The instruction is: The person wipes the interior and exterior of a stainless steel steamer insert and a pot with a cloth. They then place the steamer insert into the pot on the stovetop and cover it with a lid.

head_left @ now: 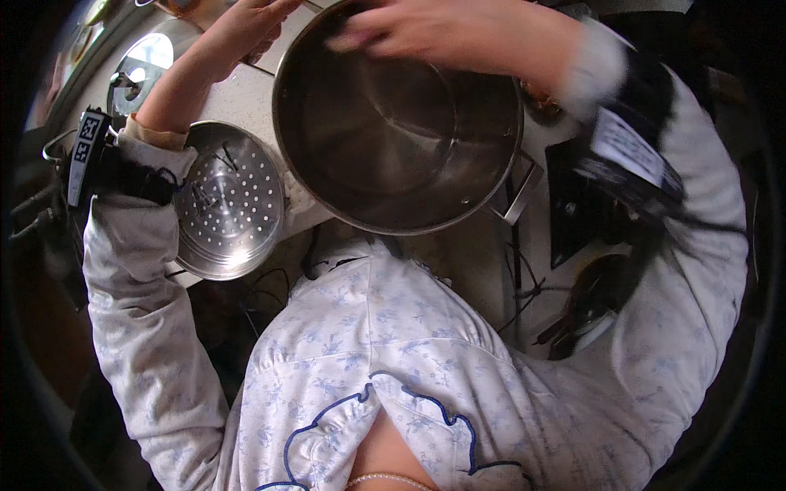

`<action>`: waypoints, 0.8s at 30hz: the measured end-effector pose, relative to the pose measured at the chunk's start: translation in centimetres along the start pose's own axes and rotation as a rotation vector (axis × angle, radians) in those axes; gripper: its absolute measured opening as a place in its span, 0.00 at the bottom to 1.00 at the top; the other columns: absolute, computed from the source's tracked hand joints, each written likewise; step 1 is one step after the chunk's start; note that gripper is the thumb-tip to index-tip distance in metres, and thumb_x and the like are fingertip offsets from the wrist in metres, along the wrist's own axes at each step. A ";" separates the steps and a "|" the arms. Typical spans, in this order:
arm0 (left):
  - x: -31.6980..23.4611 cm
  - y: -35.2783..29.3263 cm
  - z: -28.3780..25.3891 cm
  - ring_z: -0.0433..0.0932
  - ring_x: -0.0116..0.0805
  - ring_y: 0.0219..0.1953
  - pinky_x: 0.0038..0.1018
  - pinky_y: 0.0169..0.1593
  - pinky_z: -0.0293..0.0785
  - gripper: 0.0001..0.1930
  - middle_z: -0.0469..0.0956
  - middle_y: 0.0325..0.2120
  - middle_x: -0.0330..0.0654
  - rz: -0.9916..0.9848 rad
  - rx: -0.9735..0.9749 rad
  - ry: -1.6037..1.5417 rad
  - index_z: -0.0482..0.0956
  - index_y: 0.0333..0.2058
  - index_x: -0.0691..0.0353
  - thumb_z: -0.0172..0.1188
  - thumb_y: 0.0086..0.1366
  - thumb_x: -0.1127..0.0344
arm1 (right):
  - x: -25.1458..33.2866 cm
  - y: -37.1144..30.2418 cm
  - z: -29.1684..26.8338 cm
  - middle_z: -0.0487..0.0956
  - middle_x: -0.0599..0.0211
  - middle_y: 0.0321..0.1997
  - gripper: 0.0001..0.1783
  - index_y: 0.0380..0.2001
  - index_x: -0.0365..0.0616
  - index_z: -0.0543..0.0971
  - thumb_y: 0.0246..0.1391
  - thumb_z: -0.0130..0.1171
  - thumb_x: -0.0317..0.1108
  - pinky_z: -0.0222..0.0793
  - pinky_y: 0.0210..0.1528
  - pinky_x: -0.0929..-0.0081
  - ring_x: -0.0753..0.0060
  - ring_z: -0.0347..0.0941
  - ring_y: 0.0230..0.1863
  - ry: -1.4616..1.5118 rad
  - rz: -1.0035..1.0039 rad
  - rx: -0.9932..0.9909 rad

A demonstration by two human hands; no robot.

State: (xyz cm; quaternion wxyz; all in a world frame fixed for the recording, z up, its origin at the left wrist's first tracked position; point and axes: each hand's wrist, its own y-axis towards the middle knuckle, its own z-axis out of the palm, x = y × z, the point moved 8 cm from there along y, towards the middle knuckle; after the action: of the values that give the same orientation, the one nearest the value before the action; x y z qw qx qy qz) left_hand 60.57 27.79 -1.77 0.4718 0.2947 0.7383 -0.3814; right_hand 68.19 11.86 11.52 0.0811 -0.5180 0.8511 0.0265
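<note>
A large, deep steel pot (pixel 385 196) dominates the middle, its inside bare metal with light glinting off the base. Over its far rim reaches my right hand (pixel 442 33), blurred by motion, so its fingers do not read clearly. Beyond the pot's far left side is my left hand (pixel 254 33), partly cut off by the top edge. Its fingers curl inward, and whatever they hold is hidden. A perforated steel steamer or colander (pixel 233 184) sits left of the pot, beneath my left forearm, with a few small dark bits in it.
A glass lid (pixel 147 61) with a dark knob lies at the far left. The pot's loop handle (pixel 522 192) juts out to the right. A dark pan (pixel 602 286) and loose cables (pixel 528 286) are on the right, below a black stove-like surface (pixel 569 209).
</note>
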 end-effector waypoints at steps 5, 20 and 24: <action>-0.6 -0.2 0.5 0.54 0.12 0.11 0.15 0.11 0.48 0.12 0.58 0.13 0.25 0.003 0.109 -0.062 0.69 0.33 0.53 0.47 0.69 0.52 | -0.9 1.0 5.5 0.75 0.71 0.31 0.08 0.26 0.48 0.77 0.52 0.49 0.35 0.65 0.42 0.75 0.75 0.67 0.39 -0.509 -0.022 0.263; 0.6 -1.8 -0.5 0.51 0.12 0.11 0.13 0.13 0.48 0.12 0.56 0.13 0.23 -0.108 -0.070 -0.268 0.67 0.29 0.53 0.50 0.67 0.53 | 15.1 -23.0 -0.5 0.73 0.66 0.42 0.15 0.46 0.46 0.71 0.58 0.46 0.39 0.70 0.42 0.73 0.73 0.72 0.42 1.541 1.789 -1.108; 0.8 -1.7 -0.9 0.52 0.13 0.11 0.14 0.14 0.50 0.12 0.57 0.14 0.24 -0.071 -0.106 -0.248 0.67 0.30 0.53 0.49 0.68 0.53 | 21.5 -24.1 7.6 0.73 0.66 0.47 0.19 0.50 0.45 0.70 0.59 0.47 0.42 0.70 0.45 0.73 0.73 0.72 0.44 1.503 2.351 -1.290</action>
State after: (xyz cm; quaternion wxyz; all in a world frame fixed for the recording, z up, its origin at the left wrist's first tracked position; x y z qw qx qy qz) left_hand 58.50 27.68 -1.74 0.5604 0.1938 0.7035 -0.3918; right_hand 80.69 -17.20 1.40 -0.6507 0.5861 0.4532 0.1667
